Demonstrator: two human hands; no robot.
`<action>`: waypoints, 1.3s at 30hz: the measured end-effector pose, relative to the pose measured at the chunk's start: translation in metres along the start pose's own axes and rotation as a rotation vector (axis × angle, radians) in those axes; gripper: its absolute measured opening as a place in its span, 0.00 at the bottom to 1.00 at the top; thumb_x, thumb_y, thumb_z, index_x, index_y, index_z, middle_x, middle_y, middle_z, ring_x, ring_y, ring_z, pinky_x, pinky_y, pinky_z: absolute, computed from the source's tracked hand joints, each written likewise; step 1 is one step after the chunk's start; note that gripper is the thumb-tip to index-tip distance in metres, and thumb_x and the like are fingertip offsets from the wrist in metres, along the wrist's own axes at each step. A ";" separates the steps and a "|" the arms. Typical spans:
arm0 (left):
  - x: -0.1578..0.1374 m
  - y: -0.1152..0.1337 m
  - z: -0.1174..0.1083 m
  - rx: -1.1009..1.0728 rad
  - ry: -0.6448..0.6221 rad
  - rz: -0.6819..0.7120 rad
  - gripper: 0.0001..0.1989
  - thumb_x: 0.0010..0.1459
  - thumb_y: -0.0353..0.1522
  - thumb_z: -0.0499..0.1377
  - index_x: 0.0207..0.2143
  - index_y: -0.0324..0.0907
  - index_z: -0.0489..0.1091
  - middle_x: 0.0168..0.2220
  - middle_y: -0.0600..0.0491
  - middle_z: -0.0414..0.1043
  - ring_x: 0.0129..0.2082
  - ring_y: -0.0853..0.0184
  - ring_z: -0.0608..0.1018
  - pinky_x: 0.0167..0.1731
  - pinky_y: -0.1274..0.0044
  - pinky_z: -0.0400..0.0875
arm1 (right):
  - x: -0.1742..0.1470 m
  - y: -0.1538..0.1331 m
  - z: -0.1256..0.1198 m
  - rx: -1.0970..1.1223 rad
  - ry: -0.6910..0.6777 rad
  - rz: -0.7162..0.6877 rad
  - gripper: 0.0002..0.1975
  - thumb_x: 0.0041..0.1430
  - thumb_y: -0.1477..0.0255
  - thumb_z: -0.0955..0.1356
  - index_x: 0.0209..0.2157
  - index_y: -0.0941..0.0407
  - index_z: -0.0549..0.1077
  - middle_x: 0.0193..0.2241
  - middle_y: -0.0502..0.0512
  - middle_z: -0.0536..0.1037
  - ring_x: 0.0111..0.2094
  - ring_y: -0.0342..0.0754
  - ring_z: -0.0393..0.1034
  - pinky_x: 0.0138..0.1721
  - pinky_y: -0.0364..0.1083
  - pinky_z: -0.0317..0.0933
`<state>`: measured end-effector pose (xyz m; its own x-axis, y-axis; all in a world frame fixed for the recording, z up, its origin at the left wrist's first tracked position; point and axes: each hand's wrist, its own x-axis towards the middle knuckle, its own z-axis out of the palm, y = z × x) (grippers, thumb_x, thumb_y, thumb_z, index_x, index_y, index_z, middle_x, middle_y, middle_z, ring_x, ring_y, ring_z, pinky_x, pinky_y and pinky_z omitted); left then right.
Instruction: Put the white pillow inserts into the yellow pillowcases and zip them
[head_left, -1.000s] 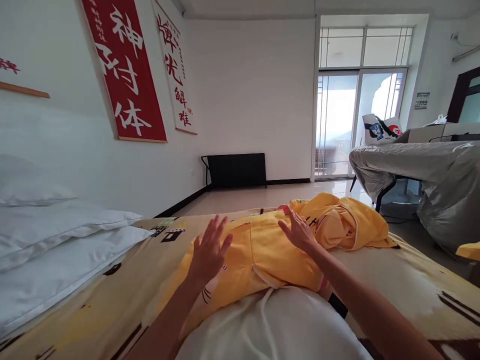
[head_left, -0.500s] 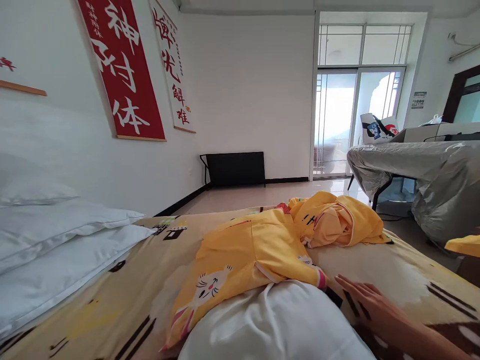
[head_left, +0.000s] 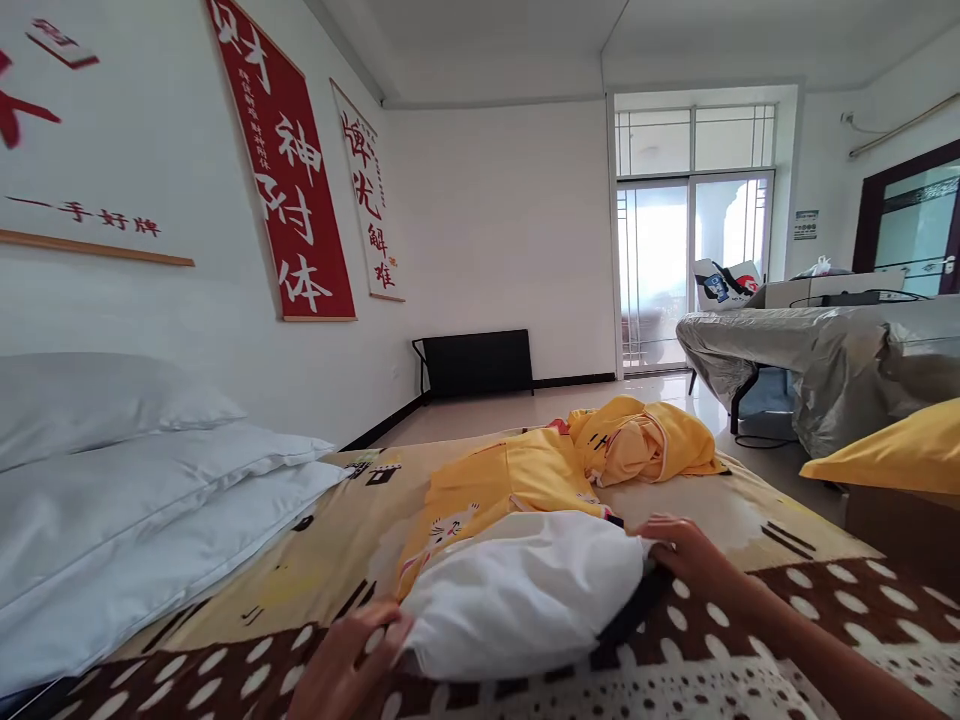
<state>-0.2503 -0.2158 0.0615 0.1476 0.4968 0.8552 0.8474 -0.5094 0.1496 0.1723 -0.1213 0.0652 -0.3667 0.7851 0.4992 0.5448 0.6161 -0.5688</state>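
Observation:
A white pillow (head_left: 532,590) lies across the front middle of the bed, between my two hands. My left hand (head_left: 352,645) is closed on its near left corner. At its right corner my right hand (head_left: 686,550) pinches the edge, fingers bent over it. Beyond the pillow, and partly covered by it, a yellow pillowcase (head_left: 517,470) with a cat-face print is spread flat. Just behind that, a crumpled heap of yellow cloth (head_left: 652,440) rests on the patterned blanket (head_left: 750,510).
White pillows (head_left: 180,510) are stacked at the left by the wall. A yellow pillow or cloth (head_left: 892,450) juts in at the right. Past the bed stand a plastic-covered table (head_left: 795,345) and a folded black frame (head_left: 476,362) against the wall.
My view has tilted up. My left hand has come into view and now grips the pillow's left corner. My right hand, flat on the blanket before, has closed on the right corner.

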 end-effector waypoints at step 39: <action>0.074 0.078 0.121 -0.370 -0.363 -0.122 0.20 0.50 0.51 0.58 0.29 0.43 0.71 0.28 0.49 0.75 0.28 0.63 0.74 0.29 0.74 0.67 | 0.069 -0.057 0.105 0.721 -0.066 0.072 0.15 0.36 0.67 0.75 0.22 0.56 0.67 0.22 0.46 0.68 0.24 0.40 0.57 0.27 0.41 0.53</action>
<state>-0.1113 -0.1339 0.0764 0.2814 0.7457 0.6039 0.6425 -0.6139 0.4587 0.0363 -0.0958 0.0633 -0.4056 0.8135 0.4167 -0.0552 0.4333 -0.8996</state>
